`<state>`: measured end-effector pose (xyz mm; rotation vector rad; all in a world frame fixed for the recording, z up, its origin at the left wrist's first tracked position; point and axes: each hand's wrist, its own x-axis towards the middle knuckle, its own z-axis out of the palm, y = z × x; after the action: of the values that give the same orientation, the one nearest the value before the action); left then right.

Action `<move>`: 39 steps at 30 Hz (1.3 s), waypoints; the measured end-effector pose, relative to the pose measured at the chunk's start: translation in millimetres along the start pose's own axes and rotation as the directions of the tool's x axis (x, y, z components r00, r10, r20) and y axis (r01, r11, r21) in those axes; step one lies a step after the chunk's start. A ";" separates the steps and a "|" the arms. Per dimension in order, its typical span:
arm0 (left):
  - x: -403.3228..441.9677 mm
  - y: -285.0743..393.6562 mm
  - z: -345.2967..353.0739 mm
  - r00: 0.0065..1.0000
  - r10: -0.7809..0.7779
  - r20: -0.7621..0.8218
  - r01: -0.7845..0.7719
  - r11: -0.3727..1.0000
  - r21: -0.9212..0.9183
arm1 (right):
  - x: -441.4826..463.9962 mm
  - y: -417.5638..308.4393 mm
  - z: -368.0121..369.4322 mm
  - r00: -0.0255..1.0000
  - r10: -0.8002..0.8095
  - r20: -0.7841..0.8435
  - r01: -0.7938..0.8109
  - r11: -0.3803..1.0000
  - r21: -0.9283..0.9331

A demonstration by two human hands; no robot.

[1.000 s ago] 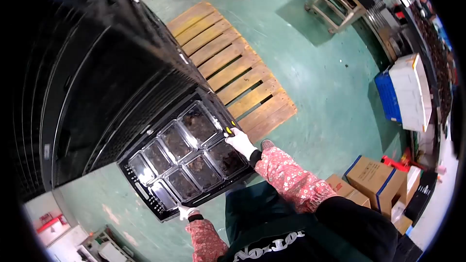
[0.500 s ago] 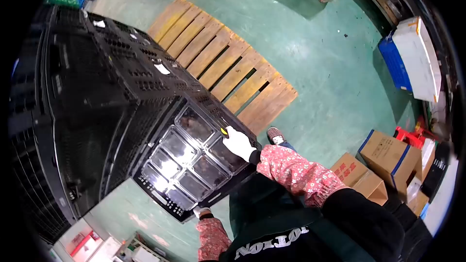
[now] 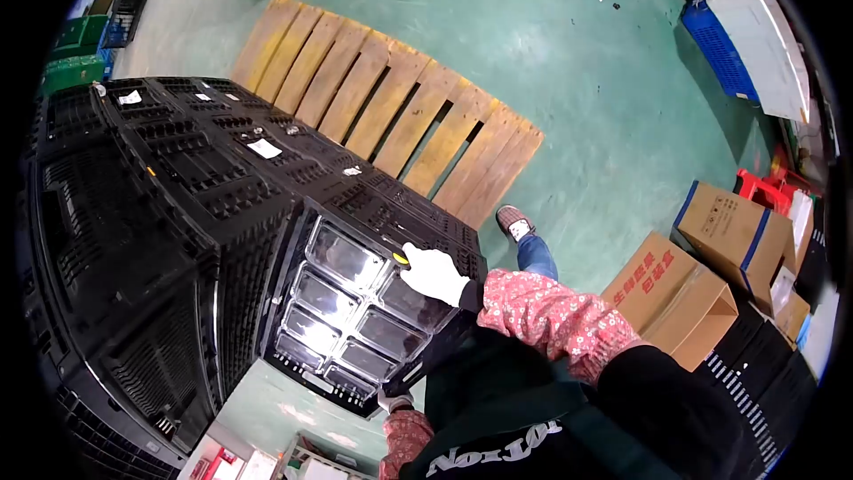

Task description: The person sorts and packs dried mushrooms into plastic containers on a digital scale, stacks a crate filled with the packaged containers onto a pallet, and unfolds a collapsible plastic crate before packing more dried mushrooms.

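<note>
A black plastic crate is tipped toward me, with several clear plastic boxes packed in rows inside. Light glares off their lids, and what they hold is hard to make out. My right hand, in a white glove, is closed around a slim yellow-and-black tool over the crate's far right side; most of the tool is hidden in the fingers. At the crate's near right corner, my gloved left hand grips the rim, its fingers partly hidden.
Stacked black crates fill the left side. Beyond them a wooden pallet lies on the green floor. Cardboard boxes stand at the right, with a blue crate and a white box farther back.
The camera view has shifted, so the stacked crates, pallet and boxes sit differently in it. My right hand keeps the tool over the crate; my left hand stays at its corner.
</note>
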<state>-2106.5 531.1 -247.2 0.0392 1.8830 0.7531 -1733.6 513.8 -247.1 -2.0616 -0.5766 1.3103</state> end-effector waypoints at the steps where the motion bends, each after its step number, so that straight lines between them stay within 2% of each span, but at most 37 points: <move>1: -6.3 3.3 1.2 1.000 0.003 -0.020 -0.001 0.998 0.058 | 0.7 -0.7 -1.6 1.000 0.019 -0.005 -0.019 1.000 0.009; 2: -6.8 1.3 2.2 0.990 -0.004 -0.144 0.003 1.000 -0.007 | 0.2 -3.9 -6.1 1.000 0.013 -0.008 -0.013 1.000 0.006; 4: -8.5 5.8 -7.0 0.979 -0.110 -0.169 0.105 0.994 -0.039 | -1.7 -6.1 -7.3 0.998 0.065 0.007 -0.065 0.998 0.007; 5: -11.8 6.5 -17.1 0.999 -0.043 -0.013 0.043 0.999 -0.033 | -1.5 -6.2 -5.0 0.998 0.057 -0.001 -0.057 0.998 -0.007; 6: -11.3 4.1 -22.2 0.998 0.028 -0.050 -0.029 0.999 -0.018 | -1.7 -4.2 -5.7 0.998 0.056 0.006 -0.056 0.998 0.008; 8: -10.5 1.8 -35.1 0.999 0.009 0.049 -0.002 0.991 -0.133 | 3.2 -2.9 -1.0 0.998 0.065 0.020 -0.065 0.998 -0.026; 10: -15.7 2.9 -42.5 0.994 0.026 0.107 -0.013 0.993 -0.118 | 1.7 -0.9 1.2 0.999 0.046 -0.001 -0.046 0.998 -0.037; 15: -4.6 2.6 -35.0 0.994 0.067 0.080 -0.056 0.989 -0.138 | 8.4 -8.8 6.9 0.999 0.049 -0.008 -0.050 0.997 -0.052; 16: -4.1 9.4 -33.7 0.995 -0.027 0.094 0.039 0.990 -0.132 | 3.7 -1.4 9.5 0.999 0.047 -0.004 -0.047 0.998 -0.052; 18: -4.6 9.1 -26.2 1.000 -0.028 -0.009 0.027 0.994 -0.105 | 3.6 -3.0 8.3 0.999 0.042 -0.004 -0.042 0.998 -0.055; 19: -3.2 15.6 -16.4 0.993 -0.116 -0.038 0.113 0.991 -0.071 | -1.8 -5.8 10.4 0.998 0.066 -0.009 -0.066 0.997 -0.034; 20: -5.0 16.9 -8.5 0.977 -0.121 -0.178 0.111 0.992 -0.065 | -2.6 -7.4 9.0 0.996 0.089 -0.025 -0.090 0.996 -0.016; 22: -4.0 16.1 1.8 0.964 -0.121 -0.235 0.095 0.989 -0.117 | -7.5 -6.0 15.7 0.996 0.039 -0.075 -0.038 0.999 0.005; 24: -2.0 10.9 -0.2 0.992 -0.094 -0.081 0.084 0.990 -0.116 | -4.1 -2.6 13.5 0.996 0.018 -0.089 -0.018 1.000 -0.006; 26: -3.9 -4.2 6.2 0.969 0.073 -0.237 -0.059 0.996 0.067 | 1.9 4.4 18.2 0.996 0.024 -0.080 -0.027 0.999 -0.040; 28: -0.9 -12.3 11.1 0.986 0.094 -0.138 -0.094 0.996 0.007 | 1.5 5.6 17.6 0.995 0.009 -0.103 -0.015 0.998 -0.057; 29: 4.9 -10.2 11.3 0.961 0.058 -0.272 -0.062 0.998 -0.005 | 3.4 5.2 18.0 0.994 0.011 -0.108 -0.018 0.998 -0.060; 32: 14.9 -10.1 6.1 0.950 -0.002 -0.312 0.008 1.000 0.017 | 10.1 8.5 17.0 0.994 0.011 -0.112 -0.022 0.995 -0.099; 34: 16.6 -5.9 13.6 0.930 -0.126 -0.344 0.086 0.988 -0.128 | 6.7 6.4 22.1 0.994 0.000 -0.113 -0.014 0.992 -0.127; 36: 14.4 -1.3 14.5 0.965 -0.220 -0.141 0.211 0.974 -0.079 | 6.9 1.3 9.9 0.994 -0.013 -0.110 -0.001 0.992 -0.129; 37: 15.5 -6.0 7.2 0.975 -0.219 0.036 0.220 0.975 -0.036 | 7.0 4.9 14.6 0.992 -0.024 -0.120 0.005 0.988 -0.154; 39: 7.3 0.0 24.8 0.974 -0.213 -0.077 0.209 0.976 -0.054 | 7.9 6.6 15.3 0.987 -0.050 -0.152 0.034 0.993 -0.110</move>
<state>-2088.8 545.6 -259.3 -0.2209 1.9108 0.6591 -1744.0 518.3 -261.6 -2.2021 -0.6289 1.1053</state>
